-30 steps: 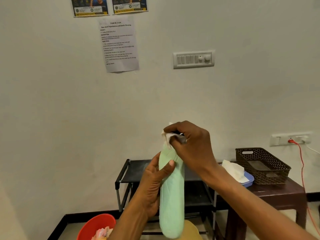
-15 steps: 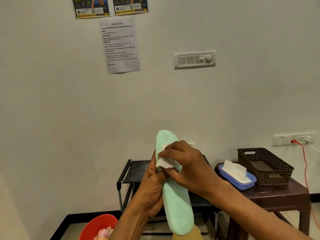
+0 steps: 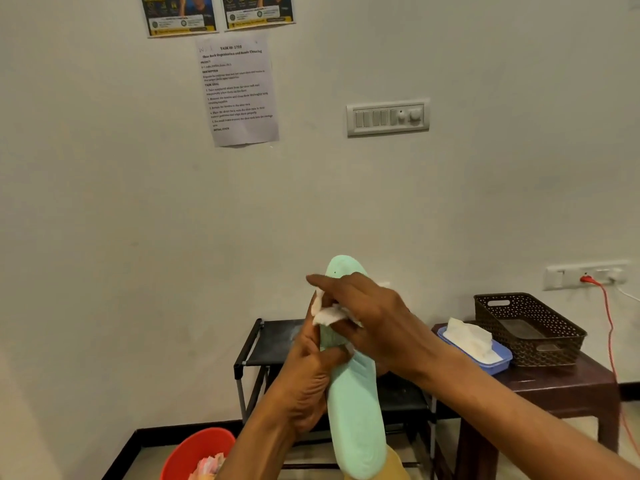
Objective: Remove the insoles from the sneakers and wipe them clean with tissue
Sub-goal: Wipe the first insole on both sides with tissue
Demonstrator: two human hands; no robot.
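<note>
A pale mint-green insole (image 3: 355, 414) stands nearly upright in front of me, toe end up. My left hand (image 3: 308, 379) grips it around the middle from the left side. My right hand (image 3: 363, 317) presses a crumpled white tissue (image 3: 325, 315) against the insole's upper part, with the index finger stretched out to the left. The toe tip shows above my right hand. No sneaker is in view.
A black shoe rack (image 3: 266, 344) stands against the wall behind my hands. On a dark brown table (image 3: 554, 386) to the right sit a blue tissue box (image 3: 491, 362) and a brown perforated basket (image 3: 533, 327). A red bucket (image 3: 194, 452) stands on the floor at lower left.
My right hand slid the tissue down from the insole's toe end to its upper part, uncovering the toe tip. The insole tilted slightly and the left hand kept its grip.
</note>
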